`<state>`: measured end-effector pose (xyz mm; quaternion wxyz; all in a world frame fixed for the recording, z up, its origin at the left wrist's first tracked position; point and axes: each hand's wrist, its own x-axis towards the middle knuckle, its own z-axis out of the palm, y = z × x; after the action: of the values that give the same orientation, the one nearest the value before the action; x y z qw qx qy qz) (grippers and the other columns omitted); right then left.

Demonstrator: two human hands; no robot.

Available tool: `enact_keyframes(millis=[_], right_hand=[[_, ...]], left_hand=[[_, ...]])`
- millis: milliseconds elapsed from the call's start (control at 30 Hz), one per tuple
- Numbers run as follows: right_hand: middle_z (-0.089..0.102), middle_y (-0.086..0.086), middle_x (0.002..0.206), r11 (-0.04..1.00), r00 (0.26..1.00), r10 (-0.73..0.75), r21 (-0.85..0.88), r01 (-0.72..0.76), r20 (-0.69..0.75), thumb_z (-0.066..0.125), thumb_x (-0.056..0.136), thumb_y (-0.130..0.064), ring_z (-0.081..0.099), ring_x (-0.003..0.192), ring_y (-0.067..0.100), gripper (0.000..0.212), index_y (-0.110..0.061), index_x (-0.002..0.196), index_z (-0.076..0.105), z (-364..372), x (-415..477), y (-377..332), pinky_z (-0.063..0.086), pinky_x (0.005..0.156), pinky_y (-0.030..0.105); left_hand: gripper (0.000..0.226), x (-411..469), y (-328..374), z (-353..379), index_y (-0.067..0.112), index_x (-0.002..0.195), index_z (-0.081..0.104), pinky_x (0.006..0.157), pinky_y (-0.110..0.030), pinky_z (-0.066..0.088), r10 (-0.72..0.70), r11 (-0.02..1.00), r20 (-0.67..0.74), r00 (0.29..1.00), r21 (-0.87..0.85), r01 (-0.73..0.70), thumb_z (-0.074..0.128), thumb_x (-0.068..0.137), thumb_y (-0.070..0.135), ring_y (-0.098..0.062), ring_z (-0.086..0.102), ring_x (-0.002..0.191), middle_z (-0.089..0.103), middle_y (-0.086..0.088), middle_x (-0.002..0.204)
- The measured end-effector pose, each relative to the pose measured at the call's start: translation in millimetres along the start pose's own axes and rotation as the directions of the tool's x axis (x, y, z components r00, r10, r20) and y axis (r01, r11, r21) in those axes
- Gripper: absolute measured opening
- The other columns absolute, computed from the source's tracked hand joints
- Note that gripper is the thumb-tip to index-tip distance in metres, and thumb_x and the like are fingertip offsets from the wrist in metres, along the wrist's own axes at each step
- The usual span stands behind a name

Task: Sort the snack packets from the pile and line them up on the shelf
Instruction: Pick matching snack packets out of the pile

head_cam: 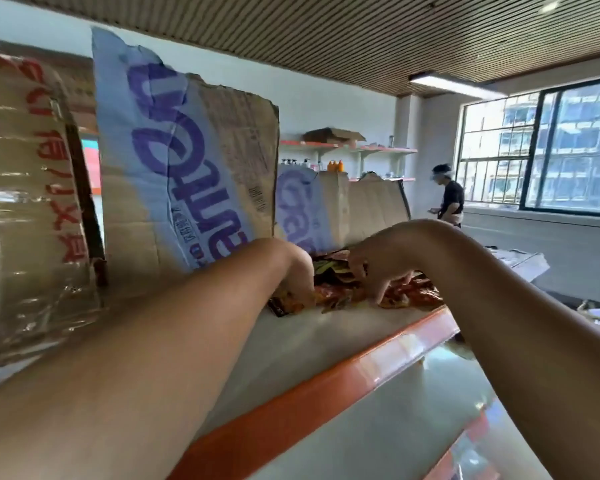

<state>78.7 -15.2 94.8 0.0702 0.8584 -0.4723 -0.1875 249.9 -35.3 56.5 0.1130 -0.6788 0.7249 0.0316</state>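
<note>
At mid-frame, snack packets (409,292) are pinched in curled fingers of the right hand (378,268) for sorting on the shelf (326,375); fingers of the left hand (297,271) are buried, their grip untellable.

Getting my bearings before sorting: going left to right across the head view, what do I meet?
Taped cardboard box → blue-printed cardboard sheet → left hand → right hand → standing person → window. The snack packets spread under both hands, so they are left unplaced.

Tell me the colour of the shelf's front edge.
The shelf's front edge is glossy orange, seen in the head view.
</note>
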Motion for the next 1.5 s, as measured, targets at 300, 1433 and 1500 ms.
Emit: enact_keyframes(millis=[300,1433,1500], right_hand=[[0.072,-0.008,0.093,0.787,0.893,-0.439,0.435,0.437,-0.101,0.072,0.086,-0.026,0.064,0.08,0.005,0.013,-0.039,0.088,0.07,-5,35,44,0.052,0.068,0.025],[0.059,-0.008,0.092,0.799,0.776,-0.591,-0.024,0.601,-0.219,0.072,0.085,-0.053,0.055,0.08,0.01,0.039,-0.024,0.108,0.06,8,74,-54,0.036,0.059,0.026],[0.059,-0.008,0.093,0.798,0.775,-0.592,-0.023,0.603,-0.221,0.072,0.086,-0.047,0.055,0.08,0.01,0.034,-0.025,0.109,0.06,9,75,-54,0.037,0.059,0.025]], left_hand=[[0.029,-28,4,1,0.018,0.094,0.071,0.066,-0.025,0.05,-0.233,0.972,0.034,0.972,-0.033,0.234,0.074,0.087,0.046,-0.018,0.066,0.081,0.072,0.001,0.089],[0.041,-77,-59,24,0.025,0.099,0.067,0.083,-0.037,0.059,-0.552,0.788,0.254,0.794,-0.151,0.596,0.089,0.073,0.047,-0.026,0.068,0.104,0.07,-0.006,0.105],[0.04,-76,-56,23,0.026,0.101,0.068,0.08,-0.034,0.056,-0.539,0.814,0.232,0.81,-0.104,0.572,0.086,0.075,0.05,-0.026,0.067,0.106,0.071,-0.005,0.109]])
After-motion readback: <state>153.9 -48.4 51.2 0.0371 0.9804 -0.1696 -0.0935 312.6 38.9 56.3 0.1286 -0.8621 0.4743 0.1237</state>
